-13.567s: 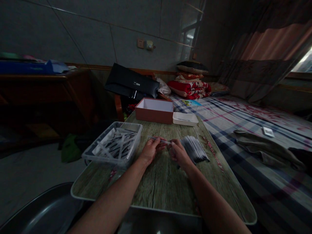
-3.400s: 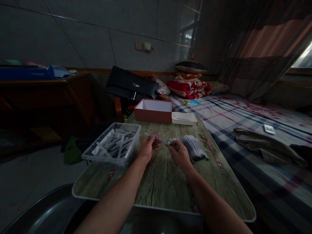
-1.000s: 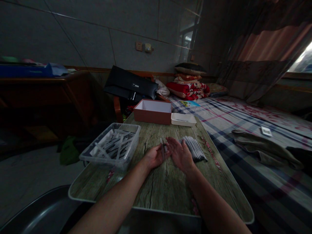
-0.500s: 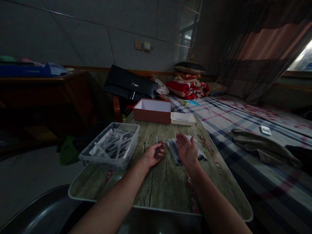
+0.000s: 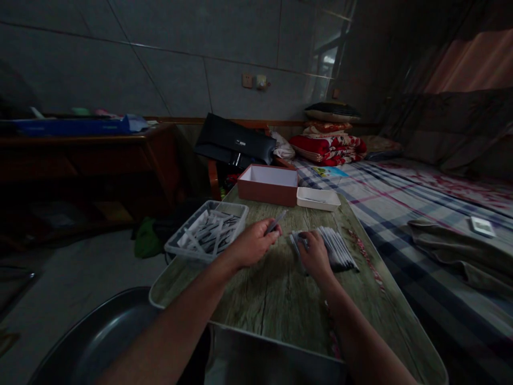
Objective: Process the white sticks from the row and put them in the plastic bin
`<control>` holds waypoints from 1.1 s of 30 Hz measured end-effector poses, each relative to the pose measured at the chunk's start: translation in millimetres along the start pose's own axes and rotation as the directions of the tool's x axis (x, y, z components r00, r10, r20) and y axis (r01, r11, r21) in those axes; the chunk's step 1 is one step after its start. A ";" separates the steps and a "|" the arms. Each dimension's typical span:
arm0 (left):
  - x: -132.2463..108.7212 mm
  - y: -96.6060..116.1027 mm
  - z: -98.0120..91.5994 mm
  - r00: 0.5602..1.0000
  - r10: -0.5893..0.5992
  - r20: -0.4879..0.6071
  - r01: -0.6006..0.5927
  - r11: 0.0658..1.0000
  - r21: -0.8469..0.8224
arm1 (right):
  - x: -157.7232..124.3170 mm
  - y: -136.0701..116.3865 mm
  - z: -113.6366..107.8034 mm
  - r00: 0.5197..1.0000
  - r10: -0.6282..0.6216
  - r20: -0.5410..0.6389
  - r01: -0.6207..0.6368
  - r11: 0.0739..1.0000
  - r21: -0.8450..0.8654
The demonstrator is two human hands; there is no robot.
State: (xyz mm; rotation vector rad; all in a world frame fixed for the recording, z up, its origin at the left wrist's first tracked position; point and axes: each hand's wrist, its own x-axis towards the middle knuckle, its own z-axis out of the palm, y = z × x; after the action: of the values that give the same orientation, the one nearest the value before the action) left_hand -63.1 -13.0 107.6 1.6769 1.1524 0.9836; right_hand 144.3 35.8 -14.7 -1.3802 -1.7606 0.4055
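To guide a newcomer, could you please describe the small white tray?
Go to the far end of the wood-grain table. The white tray sits just right of the brown box, far lower and paler than it or the clear bin.

Dim room — wide-angle bowing, slight motion blur.

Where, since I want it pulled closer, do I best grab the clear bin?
By its near rim, from the front: the bin has a flared lip all round, its near end faces you over bare table, and its sticks lie inside the walls. The left hand, nearest, holds a stick.
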 end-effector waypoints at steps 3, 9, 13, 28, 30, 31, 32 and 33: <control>-5.5 7.3 -49.1 0.997 0.008 -0.072 0.018 0.935 0.354 | -3.6 -5.0 -1.4 0.981 -0.066 0.182 0.123 0.937 -0.326; -4.7 -5.8 -123.9 0.961 -0.119 -0.249 0.275 0.501 0.820 | -6.7 -11.6 -1.5 0.959 -0.003 0.282 0.161 0.828 -0.537; -8.6 -22.5 -137.4 0.946 -0.224 -0.233 0.311 0.434 0.846 | -7.2 -11.8 -0.5 0.955 0.012 0.297 0.160 0.821 -0.548; -18.8 -50.3 -123.4 0.995 -0.086 0.056 0.008 0.609 0.793 | -5.9 -10.0 2.6 0.925 0.023 0.380 0.176 0.860 -0.479; -14.8 -48.7 -118.3 0.995 -0.085 0.053 0.008 0.597 0.802 | -7.0 -11.1 3.6 0.921 0.009 0.389 0.191 0.860 -0.473; -12.2 -48.5 -115.8 0.996 -0.080 0.033 0.020 0.581 0.814 | -7.6 -12.1 3.8 0.920 0.007 0.391 0.198 0.855 -0.480; -9.3 -48.7 -113.7 0.997 -0.074 0.009 0.034 0.563 0.826 | -8.4 -13.3 3.8 0.919 0.006 0.395 0.205 0.848 -0.489; -6.2 -49.2 -112.1 0.998 -0.069 -0.013 0.048 0.545 0.837 | -9.0 -14.5 3.6 0.917 0.008 0.399 0.210 0.840 -0.500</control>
State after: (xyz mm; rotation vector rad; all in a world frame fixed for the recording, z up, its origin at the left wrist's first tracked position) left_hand -182.0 14.9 97.2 2.3464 1.8319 0.3155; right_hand 132.7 23.5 -10.5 -1.6558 -2.3976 0.1250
